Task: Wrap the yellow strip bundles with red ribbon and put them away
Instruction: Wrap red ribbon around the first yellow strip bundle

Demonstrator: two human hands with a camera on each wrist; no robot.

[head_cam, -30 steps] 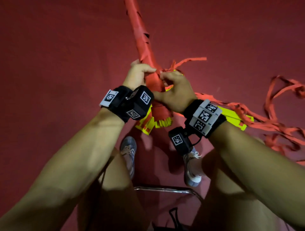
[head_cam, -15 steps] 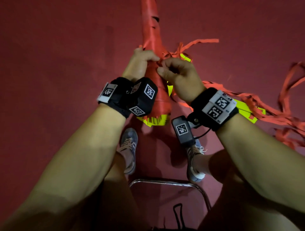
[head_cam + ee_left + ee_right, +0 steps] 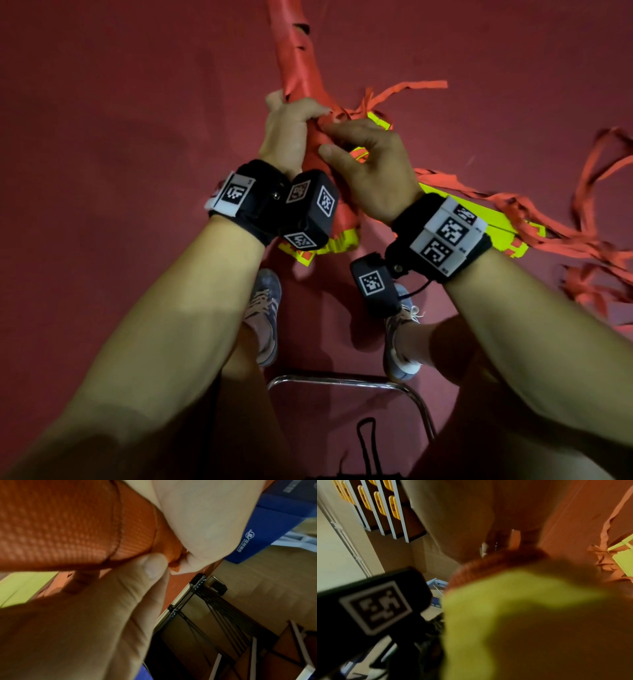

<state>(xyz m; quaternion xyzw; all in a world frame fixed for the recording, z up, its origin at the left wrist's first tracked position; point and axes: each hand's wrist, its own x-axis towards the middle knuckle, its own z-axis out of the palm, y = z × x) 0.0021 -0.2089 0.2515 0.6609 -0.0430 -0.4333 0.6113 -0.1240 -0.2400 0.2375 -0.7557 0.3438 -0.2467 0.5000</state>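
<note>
Centre frame: left hand (image 3: 291,137) holds the yellow strip bundle (image 3: 342,244) in a closed grip; right hand (image 3: 373,171) pinches red ribbon (image 3: 338,115) against it.

Both arms are bare and reach forward, the left forearm (image 3: 164,335) and right forearm (image 3: 534,342) converging until the wrists sit close together. The left grip (image 3: 291,137) is knuckles-up, its fingers curled round the bundle (image 3: 313,164). In the left wrist view its thumb (image 3: 152,566) meets a fingertip with a fold of ribbon (image 3: 175,563) between them. The right grip (image 3: 373,171) sits just beside it with the back of the hand up and the fingers bent. Its forefinger and thumb are parted, both tips against the wrap. Whether it holds a strand cannot be told.
</note>
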